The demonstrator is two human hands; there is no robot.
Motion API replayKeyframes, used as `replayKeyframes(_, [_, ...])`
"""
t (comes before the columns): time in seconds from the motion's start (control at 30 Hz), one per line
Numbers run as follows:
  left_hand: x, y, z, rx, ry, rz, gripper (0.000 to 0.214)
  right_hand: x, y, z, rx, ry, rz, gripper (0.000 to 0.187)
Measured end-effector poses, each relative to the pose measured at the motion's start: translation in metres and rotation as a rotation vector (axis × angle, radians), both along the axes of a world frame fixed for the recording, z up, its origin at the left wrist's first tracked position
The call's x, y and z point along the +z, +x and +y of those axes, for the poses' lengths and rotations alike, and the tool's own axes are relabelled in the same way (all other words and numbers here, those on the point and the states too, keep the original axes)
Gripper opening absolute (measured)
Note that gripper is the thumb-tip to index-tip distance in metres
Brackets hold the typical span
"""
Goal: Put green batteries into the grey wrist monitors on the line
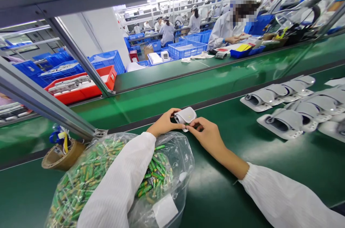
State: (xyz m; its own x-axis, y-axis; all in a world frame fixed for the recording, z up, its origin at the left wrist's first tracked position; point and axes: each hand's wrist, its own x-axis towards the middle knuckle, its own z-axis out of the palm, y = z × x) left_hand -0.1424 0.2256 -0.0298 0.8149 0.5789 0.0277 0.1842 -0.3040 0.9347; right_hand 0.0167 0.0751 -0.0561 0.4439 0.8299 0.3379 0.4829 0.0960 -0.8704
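Note:
My left hand (165, 122) is closed round a grey-white wrist cuff device (186, 115), probably a wrist blood pressure monitor, just above the green work surface. The thumb lies along its near edge, with fingers behind. My right hand (205, 133) pinches at the device's near right edge, its fingertips almost meeting the left thumb. Whatever is between those fingertips is too small to make out. Under my left forearm stands an open clear plastic bag (185, 170) full of green and gold batteries (157, 170).
Rows of similar cuff devices (288, 123) stand on the right. A cardboard ring (63, 156) holding scissors is on the left, beside a metal frame post (81, 55). Beyond the green divider are a red bin (107, 78), blue crates (185, 49) and a co-worker (223, 32).

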Motion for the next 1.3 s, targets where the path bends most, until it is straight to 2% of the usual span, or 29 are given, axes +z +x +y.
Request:
replayKeyframes(0.1, [-0.001, 0.001, 0.000, 0.013, 0.001, 0.013, 0.079, 0.000, 0.003, 0.000, -0.052, -0.031, -0.055, 0.025])
replayKeyframes(0.4, [-0.002, 0.001, -0.001, 0.012, 0.005, 0.014, 0.080, -0.002, 0.002, -0.004, -0.063, -0.114, -0.151, 0.025])
replayKeyframes(0.57, [0.000, 0.000, 0.002, -0.037, -0.083, -0.037, 0.065, -0.002, -0.003, 0.001, -0.093, -0.106, -0.163, 0.035])
replayKeyframes(0.67, [0.000, 0.000, 0.004, -0.041, -0.090, -0.049, 0.068, -0.005, -0.002, 0.006, -0.143, -0.109, -0.145, 0.043])
replayKeyframes(0.73, [-0.001, 0.002, 0.004, -0.035, -0.071, -0.050, 0.069, -0.006, 0.001, 0.007, -0.152, -0.111, -0.095, 0.045])
replayKeyframes(0.9, [-0.001, 0.004, -0.003, -0.035, 0.002, -0.004, 0.066, -0.006, 0.012, 0.010, -0.050, -0.187, 0.105, 0.050])
replayKeyframes(1.0, [0.000, 0.003, -0.006, -0.022, 0.099, 0.041, 0.075, -0.008, 0.020, 0.016, -0.037, -0.195, 0.266, 0.060])
replayKeyframes(1.13, [-0.001, 0.003, -0.008, -0.044, 0.232, 0.061, 0.091, -0.009, 0.027, 0.023, 0.017, -0.128, 0.476, 0.070])
replayKeyframes(1.23, [-0.001, 0.006, -0.009, -0.056, 0.255, -0.008, 0.084, -0.002, 0.030, 0.021, 0.065, -0.125, 0.565, 0.077])
replayKeyframes(1.3, [-0.001, 0.009, -0.010, -0.035, 0.213, -0.077, 0.076, 0.006, 0.032, 0.017, 0.114, -0.126, 0.637, 0.071])
